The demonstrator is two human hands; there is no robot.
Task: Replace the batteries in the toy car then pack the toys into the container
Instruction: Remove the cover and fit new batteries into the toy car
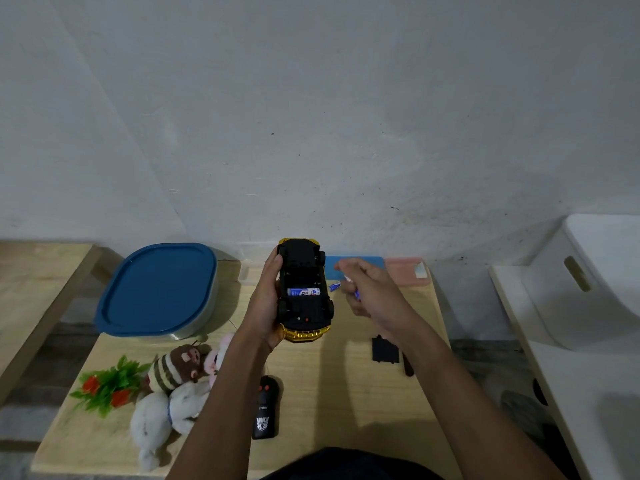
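Observation:
My left hand (265, 299) grips a yellow toy car (304, 289) held upside down above the wooden table (329, 393), its black underside facing me. One blue and white battery (304, 292) lies in the open battery bay. My right hand (367, 289), just right of the car, pinches another blue battery. A further battery (334, 286) lies on the table between car and hand. The black battery cover (384, 349) and a dark screwdriver (408, 365) lie under my right forearm. The container with a blue lid (156, 289) stands at the back left.
A black remote control (266, 407) lies near the front middle. Plush toys (173, 386) and a green plastic plant with red flowers (107, 386) sit at the front left. Blue (356, 262) and pink (405, 271) flat items rest against the wall. A white chair (588, 289) stands at the right.

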